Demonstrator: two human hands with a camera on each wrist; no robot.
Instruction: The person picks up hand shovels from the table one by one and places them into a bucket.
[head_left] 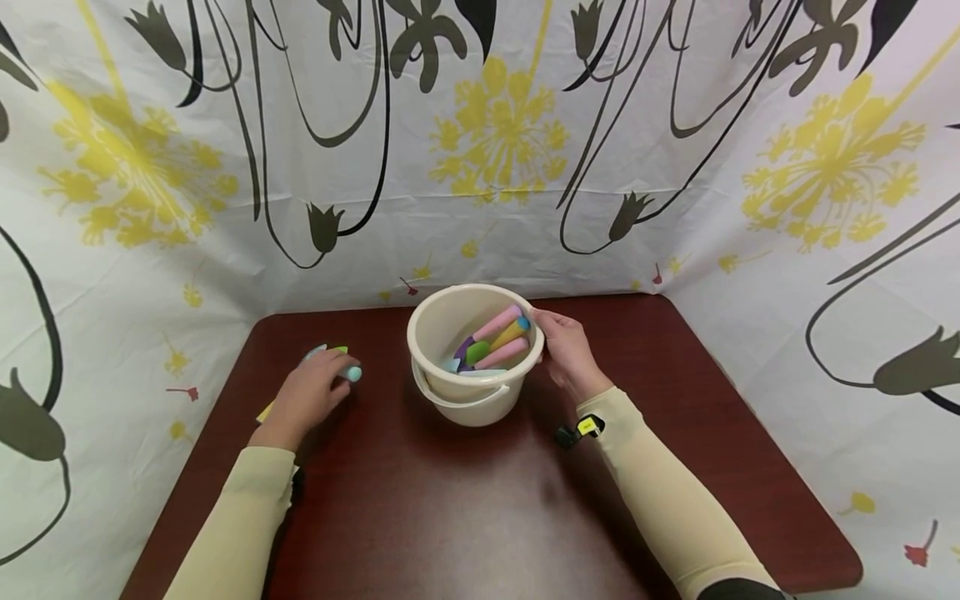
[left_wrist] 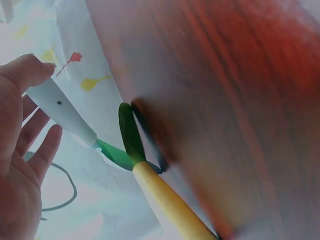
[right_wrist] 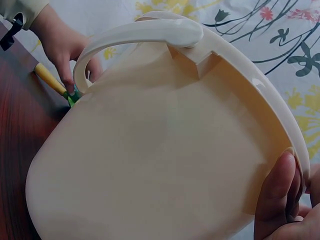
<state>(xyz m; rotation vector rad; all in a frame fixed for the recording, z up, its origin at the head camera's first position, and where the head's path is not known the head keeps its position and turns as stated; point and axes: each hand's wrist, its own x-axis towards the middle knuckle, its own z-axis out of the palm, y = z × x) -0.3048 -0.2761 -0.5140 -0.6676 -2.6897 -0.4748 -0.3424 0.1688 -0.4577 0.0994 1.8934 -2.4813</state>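
Gathering tools: left hand [head_left: 307,398] loosely pinches a spatula [left_wrist: 62,112] at frame left, right hand [head_left: 570,354] grips the bucket [head_left: 472,354]; next, lift it in.

— What colours sit in front of you?
— My cream bucket [head_left: 474,367] holds pink, yellow and green tools [head_left: 498,337]. The table [head_left: 465,500] is dark reddish brown.
— And the cloth?
— The backdrop [head_left: 480,150] is white, with yellow blossoms and black stems. My sleeves [head_left: 667,492] are pale yellow.
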